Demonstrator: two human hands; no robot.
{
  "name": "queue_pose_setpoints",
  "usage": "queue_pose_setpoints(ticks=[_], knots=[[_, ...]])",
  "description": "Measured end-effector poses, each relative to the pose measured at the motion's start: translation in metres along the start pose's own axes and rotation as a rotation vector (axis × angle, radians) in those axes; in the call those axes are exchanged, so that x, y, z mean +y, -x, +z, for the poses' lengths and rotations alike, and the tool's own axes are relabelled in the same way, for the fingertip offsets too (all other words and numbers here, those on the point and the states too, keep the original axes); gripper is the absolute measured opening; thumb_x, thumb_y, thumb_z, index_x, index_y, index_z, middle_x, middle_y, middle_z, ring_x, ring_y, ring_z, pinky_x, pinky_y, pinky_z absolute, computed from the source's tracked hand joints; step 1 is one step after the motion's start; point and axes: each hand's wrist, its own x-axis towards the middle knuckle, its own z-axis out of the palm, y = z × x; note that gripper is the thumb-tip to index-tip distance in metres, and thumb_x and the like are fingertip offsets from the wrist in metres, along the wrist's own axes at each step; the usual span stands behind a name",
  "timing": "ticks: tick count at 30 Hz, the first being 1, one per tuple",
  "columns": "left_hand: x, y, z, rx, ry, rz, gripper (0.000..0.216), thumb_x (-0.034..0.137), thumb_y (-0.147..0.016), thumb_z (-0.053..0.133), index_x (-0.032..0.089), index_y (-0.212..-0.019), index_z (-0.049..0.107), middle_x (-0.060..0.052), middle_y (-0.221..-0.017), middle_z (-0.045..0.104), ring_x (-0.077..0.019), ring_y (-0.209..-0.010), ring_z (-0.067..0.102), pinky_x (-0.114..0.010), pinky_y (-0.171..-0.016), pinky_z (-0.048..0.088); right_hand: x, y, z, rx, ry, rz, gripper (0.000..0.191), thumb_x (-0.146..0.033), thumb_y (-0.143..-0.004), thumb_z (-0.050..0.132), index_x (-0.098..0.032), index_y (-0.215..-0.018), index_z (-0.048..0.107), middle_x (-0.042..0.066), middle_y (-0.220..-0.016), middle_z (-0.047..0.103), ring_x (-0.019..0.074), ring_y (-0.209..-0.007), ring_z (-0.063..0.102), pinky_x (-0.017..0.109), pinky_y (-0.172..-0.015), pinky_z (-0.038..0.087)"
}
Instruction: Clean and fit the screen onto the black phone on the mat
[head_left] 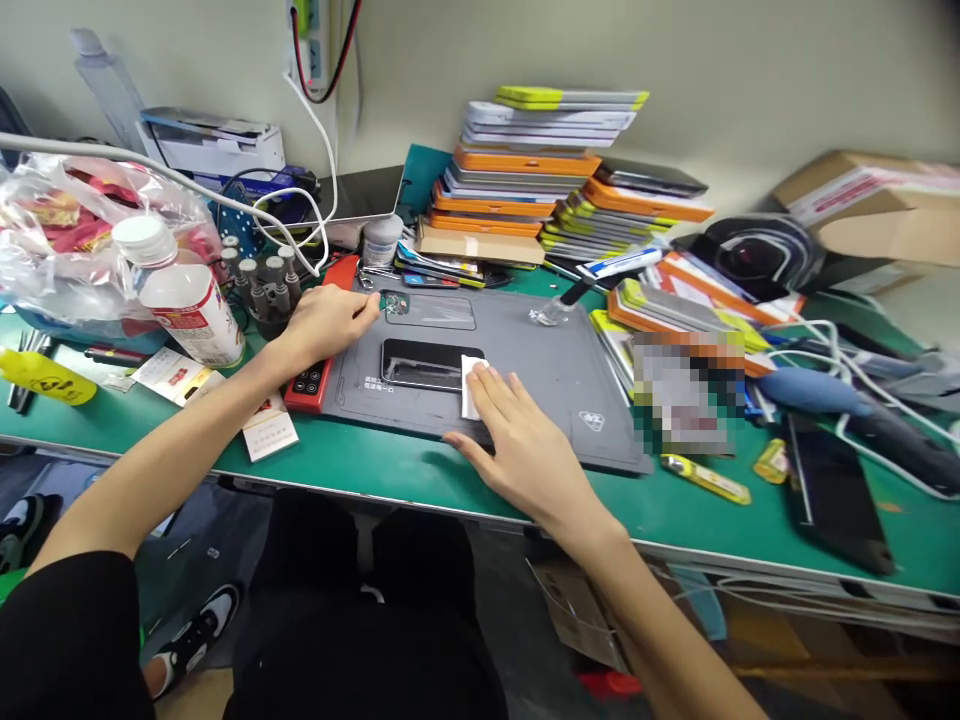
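A dark-faced phone (421,364) with a pale streak across it lies on a grey work mat (525,350). My right hand (525,440) rests with its fingers stretched flat over a folded white wipe (470,388) at the phone's right end, thumb spread away. My left hand (335,315) is closed, fingers curled together, near the mat's upper left beside small parts (396,302) in a shallow recess. Whatever it may hold is hidden. Under my left wrist sits a red device with round buttons (307,384).
Stacked phone-part boxes (517,165) stand behind the mat. A glass bottle with a dark brush handle (556,308) is on the mat's right. Leftward are a white bottle (187,300) and a plastic bag (97,240). Another phone (836,495) and a yellow cutter (705,478) lie right.
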Motion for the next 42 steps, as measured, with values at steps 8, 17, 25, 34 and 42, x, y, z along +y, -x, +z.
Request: queue_pose_setpoints(ticks=[8,17,25,34,42], knots=[[-0.006,-0.001,0.000,0.018,-0.004,0.011,0.062,0.055,-0.111,0.040,0.025,-0.069,0.074,-0.010,-0.069,0.074,-0.0298,-0.079,0.074,-0.040,-0.082,0.049,0.016,-0.044,0.000,-0.086,-0.003,0.069,0.098,-0.075,-0.119,0.030,0.004,-0.175,0.048,0.028,-0.182,0.043,0.0386,-0.174,0.040,0.061,-0.147,0.031],[-0.010,-0.002,0.002,0.043,0.017,0.019,0.060,0.054,-0.109,0.043,0.027,-0.064,0.070,-0.009,-0.067,0.074,-0.0293,-0.075,0.074,-0.040,-0.079,0.048,-0.002,-0.003,-0.006,-0.015,-0.002,0.003,0.088,-0.067,-0.119,0.047,-0.011,-0.185,0.036,0.024,-0.184,0.040,0.0390,-0.174,0.039,0.069,-0.143,0.037],[-0.007,-0.004,-0.006,0.013,0.012,-0.015,0.060,0.058,-0.108,0.041,0.027,-0.064,0.067,-0.011,-0.065,0.070,-0.0320,-0.080,0.074,-0.041,-0.082,0.048,0.015,-0.047,-0.008,-0.075,0.007,0.046,0.084,-0.064,-0.119,0.046,-0.001,-0.174,0.052,0.025,-0.181,0.046,0.0382,-0.172,0.044,0.061,-0.146,0.033],[-0.003,-0.005,-0.011,-0.007,-0.024,-0.021,0.058,0.059,-0.106,0.036,0.026,-0.060,0.050,-0.011,-0.063,0.066,-0.0320,-0.077,0.071,-0.042,-0.077,0.041,0.061,-0.030,-0.054,0.002,-0.490,0.029,0.033,-0.053,-0.114,0.063,-0.036,-0.119,0.091,0.002,-0.124,0.090,0.0333,-0.116,0.087,0.059,-0.109,0.072],[0.002,0.000,-0.019,0.029,-0.058,0.041,0.054,0.057,-0.106,0.037,0.026,-0.062,0.044,-0.006,-0.060,0.061,-0.0256,-0.064,0.061,-0.042,-0.067,0.034,0.102,-0.104,-0.071,0.317,-0.895,0.307,0.041,-0.065,-0.104,0.077,-0.025,-0.100,0.084,0.008,-0.099,0.087,0.0256,-0.093,0.084,0.045,-0.086,0.074]])
